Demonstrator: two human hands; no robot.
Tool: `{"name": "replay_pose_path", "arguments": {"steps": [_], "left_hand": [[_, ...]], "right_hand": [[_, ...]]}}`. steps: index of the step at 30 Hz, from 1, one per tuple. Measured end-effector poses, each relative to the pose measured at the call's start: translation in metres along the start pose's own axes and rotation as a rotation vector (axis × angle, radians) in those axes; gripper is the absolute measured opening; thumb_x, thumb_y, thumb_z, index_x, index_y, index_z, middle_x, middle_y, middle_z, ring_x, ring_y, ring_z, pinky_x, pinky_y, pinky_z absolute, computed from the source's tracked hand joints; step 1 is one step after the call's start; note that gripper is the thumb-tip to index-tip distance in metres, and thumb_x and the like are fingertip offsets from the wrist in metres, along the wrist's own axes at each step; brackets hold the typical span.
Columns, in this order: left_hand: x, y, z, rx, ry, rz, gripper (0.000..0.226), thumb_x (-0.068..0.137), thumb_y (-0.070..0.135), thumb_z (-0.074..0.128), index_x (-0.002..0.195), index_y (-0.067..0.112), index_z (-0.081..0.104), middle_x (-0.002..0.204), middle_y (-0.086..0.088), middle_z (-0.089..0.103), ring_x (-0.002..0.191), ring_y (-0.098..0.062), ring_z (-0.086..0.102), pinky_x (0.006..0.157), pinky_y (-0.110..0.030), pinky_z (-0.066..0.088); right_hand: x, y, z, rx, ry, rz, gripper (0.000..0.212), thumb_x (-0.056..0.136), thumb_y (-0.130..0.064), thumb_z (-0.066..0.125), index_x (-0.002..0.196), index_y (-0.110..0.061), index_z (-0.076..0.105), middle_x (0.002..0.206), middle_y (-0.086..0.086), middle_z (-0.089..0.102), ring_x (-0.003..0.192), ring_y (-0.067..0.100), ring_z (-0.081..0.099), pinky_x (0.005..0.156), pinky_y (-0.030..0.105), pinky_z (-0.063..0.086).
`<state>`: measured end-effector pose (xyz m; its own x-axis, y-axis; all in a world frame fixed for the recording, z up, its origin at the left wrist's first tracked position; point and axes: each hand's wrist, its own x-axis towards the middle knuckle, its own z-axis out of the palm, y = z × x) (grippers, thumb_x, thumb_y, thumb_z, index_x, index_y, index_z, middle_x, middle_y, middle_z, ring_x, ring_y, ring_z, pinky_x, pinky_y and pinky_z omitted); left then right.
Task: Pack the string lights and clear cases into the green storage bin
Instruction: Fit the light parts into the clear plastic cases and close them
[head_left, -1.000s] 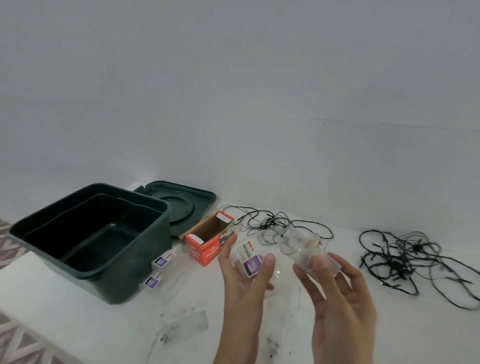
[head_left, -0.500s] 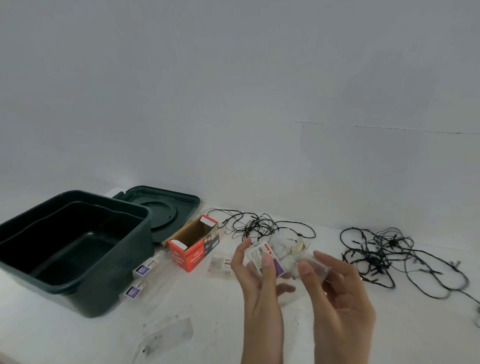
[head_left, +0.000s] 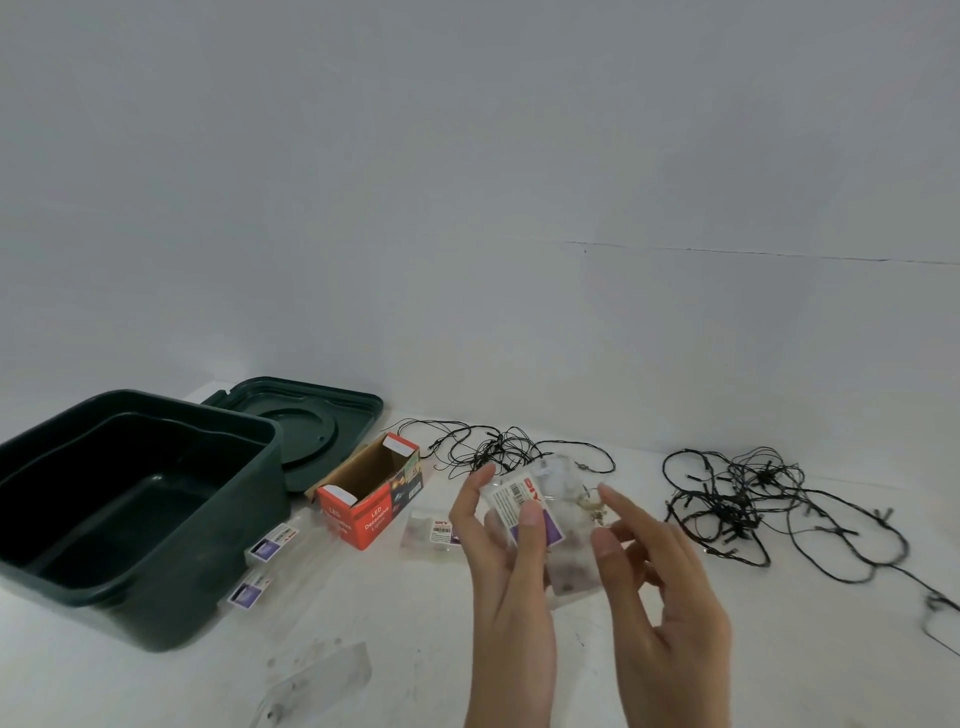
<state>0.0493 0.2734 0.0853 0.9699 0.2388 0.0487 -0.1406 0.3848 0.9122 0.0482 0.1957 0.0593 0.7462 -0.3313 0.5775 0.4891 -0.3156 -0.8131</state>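
Observation:
My left hand (head_left: 506, 582) grips a clear case (head_left: 561, 525) with a white, red and purple label, thumb across its front. My right hand (head_left: 660, 597) touches the case's right side with index finger and thumb. The green storage bin (head_left: 171, 587) stands open and empty at the left. Black string lights lie in two tangles: one (head_left: 498, 447) behind my hands, a larger one (head_left: 748, 504) at the right. More clear cases lie on the table: two (head_left: 270, 543) (head_left: 249, 590) beside the bin, one (head_left: 434, 530) left of my hands, one (head_left: 322, 680) near the front edge.
The bin's green lid (head_left: 306, 426) lies flat behind the bin. An open red cardboard box (head_left: 371, 499) of LED lights lies between lid and hands. The white table (head_left: 831, 649) ends at a grey wall behind. String-light wire trails to the right edge.
My view shifted right, so the bin slid left in frame. My hands came together on the case, and the right hand now touches its side instead of holding it up.

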Motion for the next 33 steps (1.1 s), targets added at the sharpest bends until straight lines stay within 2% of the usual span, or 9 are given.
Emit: {"name": "replay_pose_path", "arguments": {"steps": [5,9,13,19,21,24,26,29,33], "left_hand": [[0.002,-0.002,0.001,-0.034,-0.062,0.007,0.038,0.077,0.031,0.053,0.11,0.048,0.049,0.114,0.005,0.062,0.101,-0.017,0.066,0.091,-0.035,0.052],[-0.001,-0.002,0.0,0.029,-0.129,-0.01,0.041,0.078,0.033,0.056,0.115,0.049,0.045,0.113,-0.008,0.06,0.098,-0.021,0.066,0.086,-0.042,0.055],[-0.001,0.0,-0.003,-0.015,-0.131,-0.046,0.046,0.076,0.029,0.056,0.119,0.041,0.046,0.102,-0.011,0.065,0.078,-0.013,0.07,0.063,-0.028,0.058],[0.001,0.002,-0.006,-0.097,-0.11,-0.077,0.066,0.057,0.051,0.079,0.118,0.042,0.055,0.103,-0.012,0.066,0.07,-0.021,0.067,0.051,-0.032,0.054],[0.001,0.003,-0.006,-0.111,-0.114,-0.106,0.076,0.046,0.057,0.083,0.116,0.043,0.057,0.106,-0.011,0.067,0.074,-0.024,0.068,0.051,-0.032,0.054],[0.001,0.003,-0.003,-0.105,-0.099,-0.096,0.065,0.057,0.05,0.077,0.118,0.042,0.055,0.105,-0.016,0.065,0.07,-0.023,0.067,0.049,-0.031,0.054],[0.001,0.002,-0.002,-0.085,-0.078,-0.085,0.052,0.069,0.037,0.065,0.119,0.04,0.052,0.103,-0.018,0.062,0.067,-0.019,0.065,0.048,-0.031,0.054],[0.001,0.0,-0.001,-0.064,-0.071,-0.063,0.056,0.064,0.049,0.07,0.117,0.043,0.053,0.105,-0.019,0.061,0.069,-0.019,0.066,0.054,-0.036,0.057],[0.0,0.0,0.0,0.028,-0.087,-0.031,0.043,0.074,0.037,0.062,0.115,0.046,0.051,0.102,-0.012,0.066,0.086,-0.023,0.066,0.088,-0.054,0.051]], "right_hand": [[0.002,0.0,-0.004,-0.001,-0.038,-0.003,0.03,0.082,-0.059,0.049,0.105,-0.047,0.065,0.086,-0.013,0.057,0.071,0.004,0.054,0.066,0.007,0.04],[0.003,0.0,-0.006,-0.052,-0.097,-0.021,0.036,0.084,-0.066,0.044,0.1,-0.046,0.068,0.087,-0.011,0.052,0.074,0.01,0.054,0.065,0.012,0.04],[0.009,-0.002,-0.014,-0.022,-0.21,0.032,0.041,0.078,-0.075,0.04,0.097,-0.052,0.068,0.087,-0.011,0.052,0.075,0.006,0.054,0.067,0.007,0.038],[0.013,-0.006,-0.026,0.03,-0.096,0.099,0.038,0.072,-0.051,0.062,0.11,-0.046,0.061,0.09,-0.013,0.058,0.071,0.01,0.053,0.063,0.012,0.043],[0.013,-0.001,-0.028,0.104,-0.122,0.173,0.034,0.076,-0.03,0.074,0.107,-0.041,0.065,0.089,-0.011,0.065,0.069,0.008,0.058,0.06,0.013,0.046],[0.012,-0.001,-0.03,0.125,-0.121,0.164,0.042,0.076,0.003,0.071,0.093,-0.036,0.071,0.073,-0.005,0.07,0.06,0.008,0.062,0.061,0.013,0.05],[0.01,-0.001,-0.029,0.078,-0.046,0.084,0.044,0.077,0.002,0.072,0.09,-0.04,0.07,0.07,-0.008,0.069,0.059,0.009,0.063,0.063,0.013,0.051],[0.009,0.0,-0.026,-0.007,-0.003,-0.022,0.045,0.078,-0.008,0.067,0.104,-0.044,0.064,0.074,-0.011,0.068,0.062,0.01,0.063,0.065,0.016,0.052],[0.017,-0.002,-0.028,-0.279,-0.135,-0.192,0.062,0.078,-0.004,0.051,0.126,-0.042,0.051,0.087,-0.017,0.054,0.067,0.006,0.052,0.061,0.008,0.043]]}}
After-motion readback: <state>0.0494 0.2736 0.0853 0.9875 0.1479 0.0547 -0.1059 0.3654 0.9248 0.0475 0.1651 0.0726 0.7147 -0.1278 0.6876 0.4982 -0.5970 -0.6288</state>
